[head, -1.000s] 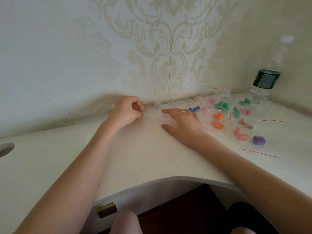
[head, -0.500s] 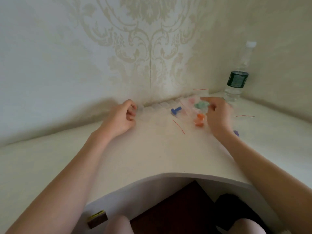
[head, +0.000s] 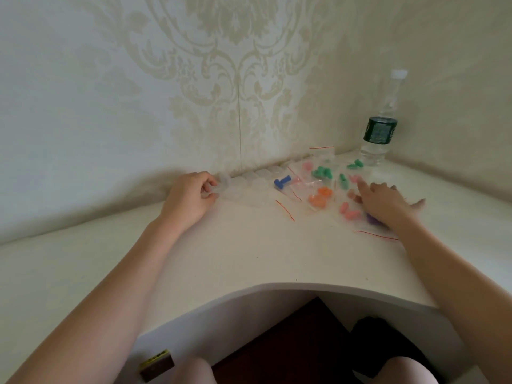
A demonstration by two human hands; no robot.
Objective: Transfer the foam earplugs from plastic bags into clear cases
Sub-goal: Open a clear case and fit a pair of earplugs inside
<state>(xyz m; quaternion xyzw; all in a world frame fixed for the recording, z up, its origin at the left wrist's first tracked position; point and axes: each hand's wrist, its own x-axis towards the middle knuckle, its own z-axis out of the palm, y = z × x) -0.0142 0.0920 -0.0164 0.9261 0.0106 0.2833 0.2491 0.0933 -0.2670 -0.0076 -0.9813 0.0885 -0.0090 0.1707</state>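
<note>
While your left hand (head: 188, 200) sits at the back of the desk (head: 249, 253) near the wall, its fingers are curled round a small clear case (head: 221, 184), thumb under it and fingertips on top. That case is at the left end of a row of clear cases (head: 257, 176) lined along the wall; how many there are, you can't tell, they blur into the white surface.

Your right hand (head: 385, 200) lies flat over the bags, fingers spread and straight, gripping nothing. Its fingertips reach toward a bag with pink plugs (head: 354, 178). Just left of your palm sits another bag of pink plugs (head: 347, 212), and a purple plug (head: 372, 218) is half hidden under the heel of your hand.

Further left of your right hand: orange plugs (head: 320, 196) in a clear bag, green plugs (head: 321, 172) behind them, more green ones (head: 355, 164) near the bottle, and a blue plug (head: 282, 182) just beside the case row. Each bag shows a thin red zip line, one (head: 284, 210) lying between your two hands.

A water bottle (head: 379, 128) stands upright in the corner, well behind your right hand, white cap, dark green label; the print on it is too small to read. Below the desk edge, a small dark block with a yellow label (head: 157, 365) shows, writing unreadable. Your knees are at the bottom of the view.
</note>
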